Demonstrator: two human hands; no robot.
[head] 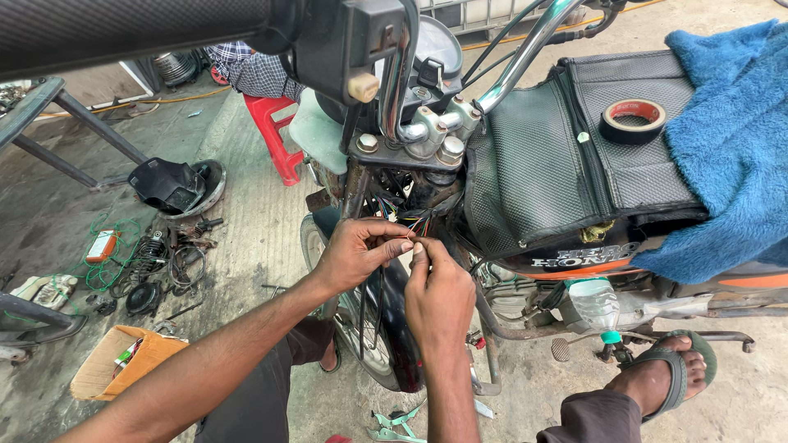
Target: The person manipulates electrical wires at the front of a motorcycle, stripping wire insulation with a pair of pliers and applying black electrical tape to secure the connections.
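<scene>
Nearest the lens: black handlebar grip tube [131, 29], top left, blurred, above and left of both hands.

Motorcycle [525, 189]: headlight removed, steering head exposed. Quilted black tank cover [574, 139] lies right of the grip point. Blue towel [730, 139] is draped further right, over the seat end. Roll of black tape [632, 121] sits on the tank cover, up and right of the hands.

Left hand [355, 253]: thumb and forefinger pinched on the coloured wire bundle [414, 223] hanging below the steering head. Right hand [439, 295]: fingertips clenched on the same bundle, just right of the left grip, the two hands touching. The bundle sits directly above both grips, at the frame neck.

Floor, well left of the hands: removed headlight shell [176, 187], loose cables and small parts [156, 267], open cardboard box [123, 361]. Below the hands: pale green pliers [394, 425]. Right and below: sandalled foot [665, 377].
</scene>
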